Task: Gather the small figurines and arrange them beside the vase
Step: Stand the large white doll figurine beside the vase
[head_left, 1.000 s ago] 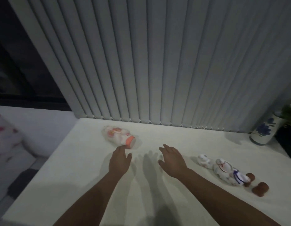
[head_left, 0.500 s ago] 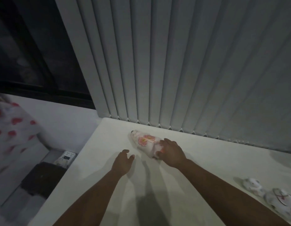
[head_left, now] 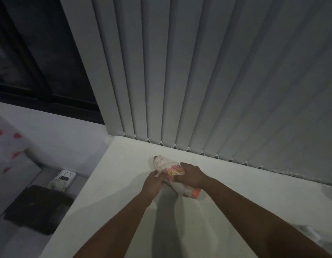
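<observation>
A white ceramic figurine (head_left: 166, 169) with pink flowers and an orange base lies on its side on the white table (head_left: 113, 202), near the back left corner. My right hand (head_left: 191, 176) is closed over its middle from the right. My left hand (head_left: 154, 184) grips its lower left side. The figurine's face end points to the back left. The vase and the other figurines are out of view, apart from a blurred pale shape (head_left: 310, 233) at the right edge.
Grey vertical blinds (head_left: 198, 81) hang right behind the table. The table's left edge drops to a floor with a white power strip (head_left: 65, 177) and a dark mat (head_left: 36, 207). A dark window (head_left: 31, 62) is at the upper left.
The view swung left, so the vase and other figurines left the frame. My right hand reached the lying figurine first, then my left hand closed on it too.
</observation>
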The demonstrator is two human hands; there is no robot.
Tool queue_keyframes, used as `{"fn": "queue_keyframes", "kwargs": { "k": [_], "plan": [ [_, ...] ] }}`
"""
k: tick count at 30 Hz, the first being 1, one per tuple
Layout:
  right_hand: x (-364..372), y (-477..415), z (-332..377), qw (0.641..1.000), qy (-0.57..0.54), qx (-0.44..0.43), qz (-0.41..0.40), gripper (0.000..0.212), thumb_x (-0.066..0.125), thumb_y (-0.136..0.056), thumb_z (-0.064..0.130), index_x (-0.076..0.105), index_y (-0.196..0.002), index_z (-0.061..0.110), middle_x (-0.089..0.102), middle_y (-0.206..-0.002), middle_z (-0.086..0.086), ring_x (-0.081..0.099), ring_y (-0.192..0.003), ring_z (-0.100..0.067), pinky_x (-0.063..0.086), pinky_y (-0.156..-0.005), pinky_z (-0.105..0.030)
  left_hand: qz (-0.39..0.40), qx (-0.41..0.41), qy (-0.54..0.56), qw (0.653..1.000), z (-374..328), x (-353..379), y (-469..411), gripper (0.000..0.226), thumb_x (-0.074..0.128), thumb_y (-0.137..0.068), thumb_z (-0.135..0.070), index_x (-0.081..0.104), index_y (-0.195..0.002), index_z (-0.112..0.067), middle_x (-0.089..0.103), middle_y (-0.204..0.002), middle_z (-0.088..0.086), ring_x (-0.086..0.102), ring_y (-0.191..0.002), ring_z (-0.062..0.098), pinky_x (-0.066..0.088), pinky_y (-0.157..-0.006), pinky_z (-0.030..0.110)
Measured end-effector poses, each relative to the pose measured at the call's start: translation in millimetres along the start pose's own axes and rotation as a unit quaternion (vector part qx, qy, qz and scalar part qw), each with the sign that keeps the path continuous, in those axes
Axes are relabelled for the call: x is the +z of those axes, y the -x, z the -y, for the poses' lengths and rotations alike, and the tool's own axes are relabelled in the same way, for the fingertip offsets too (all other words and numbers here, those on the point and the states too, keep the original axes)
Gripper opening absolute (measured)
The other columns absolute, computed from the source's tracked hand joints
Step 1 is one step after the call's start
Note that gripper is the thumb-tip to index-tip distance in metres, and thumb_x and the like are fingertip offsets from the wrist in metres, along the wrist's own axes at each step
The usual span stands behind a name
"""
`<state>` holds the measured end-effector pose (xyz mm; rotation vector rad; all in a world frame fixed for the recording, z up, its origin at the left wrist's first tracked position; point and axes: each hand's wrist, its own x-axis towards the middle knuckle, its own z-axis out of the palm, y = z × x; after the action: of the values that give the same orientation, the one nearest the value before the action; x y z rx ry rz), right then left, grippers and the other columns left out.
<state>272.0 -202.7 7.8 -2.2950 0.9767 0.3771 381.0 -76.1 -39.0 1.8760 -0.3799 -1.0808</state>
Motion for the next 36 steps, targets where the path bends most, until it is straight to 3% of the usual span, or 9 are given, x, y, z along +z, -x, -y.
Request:
{"fn": "queue_keyframes", "kwargs": {
  "k": [3, 6, 15, 20, 23, 26, 28, 32, 36],
  "plan": [
    [4, -5, -1, 1.000, -0.009, -0.005, 0.006, 0.074, 0.059, -0.066, 0.064, 0.051, -0.122, 0.016, 0.059, -0.126, -0.006, 0.054, -0.111, -0.027, 0.034, -0.088, -0.035, 0.019, -0.024, 0.103, 0.994, 0, 2, -5, 0.037, 0.059, -0.088, -0.042, 0.065, -0.108, -0.011, 0.069, -0.088, 0.006, 0.062, -0.070, 0.015, 0.049, -0.062, 0.025],
    [8, -6, 0, 1.000, -0.018, -0.008, -0.012, 0.079, 0.054, -0.057, 0.065, 0.052, -0.120, 0.017, 0.061, -0.121, -0.004, 0.055, -0.107, -0.025, 0.032, -0.086, -0.035, 0.049, -0.032, 0.163, 0.985, 3, 3, -9, 0.032, 0.062, -0.087, -0.037, 0.065, -0.112, -0.017, 0.072, -0.102, 0.004, 0.067, -0.088, 0.015, 0.054, -0.070, 0.024],
    [32, 4, -8, 0.991, -0.055, -0.032, -0.118, 0.057, 0.071, -0.069, 0.054, 0.055, -0.112, 0.020, 0.064, -0.110, -0.001, 0.057, -0.103, -0.024, 0.035, -0.087, -0.032, 0.064, -0.013, 0.185, 0.981, 4, 1, -6, 0.028, 0.062, -0.089, -0.026, 0.064, -0.115, -0.016, 0.072, -0.109, 0.007, 0.068, -0.086, 0.012, 0.054, -0.062, 0.019],
    [45, 30, -9, 0.976, -0.115, -0.023, -0.184, 0.076, 0.076, -0.072, 0.048, 0.044, -0.135, 0.018, 0.053, -0.133, 0.001, 0.041, -0.122, -0.022, 0.031, -0.097, -0.028, 0.073, 0.027, 0.162, 0.984, 4, 0, 1, 0.036, 0.069, -0.083, -0.027, 0.061, -0.117, -0.018, 0.075, -0.104, 0.008, 0.071, -0.093, 0.023, 0.052, -0.087, 0.037],
    [44, 45, -13, 0.967, -0.164, -0.018, -0.195, 0.080, 0.079, -0.072, 0.041, 0.042, -0.138, 0.016, 0.051, -0.127, 0.005, 0.041, -0.125, -0.020, 0.029, -0.096, -0.023, 0.091, 0.044, 0.143, 0.985, 1, 3, 9, 0.050, 0.072, -0.081, -0.028, 0.052, -0.126, -0.020, 0.072, -0.111, 0.008, 0.070, -0.100, 0.023, 0.054, -0.093, 0.039],
    [35, 56, -22, 0.953, -0.253, -0.003, -0.166, 0.076, 0.080, -0.070, 0.039, 0.045, -0.135, 0.022, 0.049, -0.113, 0.010, 0.055, -0.110, -0.021, 0.053, -0.067, -0.027, 0.103, 0.062, 0.152, 0.981, -4, 6, 15, 0.058, 0.074, -0.079, -0.026, 0.047, -0.130, -0.022, 0.066, -0.120, 0.011, 0.068, -0.105, 0.022, 0.055, -0.089, 0.035],
    [27, 62, -28, 0.932, -0.336, 0.008, -0.136, 0.069, 0.076, -0.075, 0.038, 0.043, -0.135, 0.031, 0.051, -0.120, 0.006, 0.062, -0.102, -0.025, 0.055, -0.047, -0.031, 0.112, 0.078, 0.146, 0.980, -8, 7, 18, 0.068, 0.079, -0.071, -0.033, 0.046, -0.130, -0.026, 0.062, -0.125, 0.010, 0.065, -0.110, 0.022, 0.054, -0.095, 0.041],
    [9, 67, -39, 0.915, -0.382, -0.010, -0.129, 0.060, 0.072, -0.082, 0.040, 0.047, -0.135, 0.029, 0.059, -0.126, 0.000, 0.062, -0.110, -0.020, 0.056, -0.090, -0.039, 0.154, 0.112, 0.127, 0.973, -18, 13, 31, 0.066, 0.077, -0.074, -0.022, 0.043, -0.130, -0.027, 0.057, -0.124, 0.004, 0.061, -0.114, 0.023, 0.054, -0.089, 0.035],
    [-3, 77, -47, 0.910, -0.398, -0.022, -0.115, 0.046, 0.070, -0.085, 0.031, 0.057, -0.128, 0.024, 0.066, -0.120, -0.003, 0.066, -0.106, -0.018, 0.053, -0.097, -0.042, 0.175, 0.146, 0.093, 0.969, -28, 19, 43, 0.062, 0.072, -0.082, -0.011, 0.039, -0.133, -0.025, 0.054, -0.124, 0.003, 0.062, -0.109, 0.019, 0.056, -0.077, 0.025]
  ]
}}
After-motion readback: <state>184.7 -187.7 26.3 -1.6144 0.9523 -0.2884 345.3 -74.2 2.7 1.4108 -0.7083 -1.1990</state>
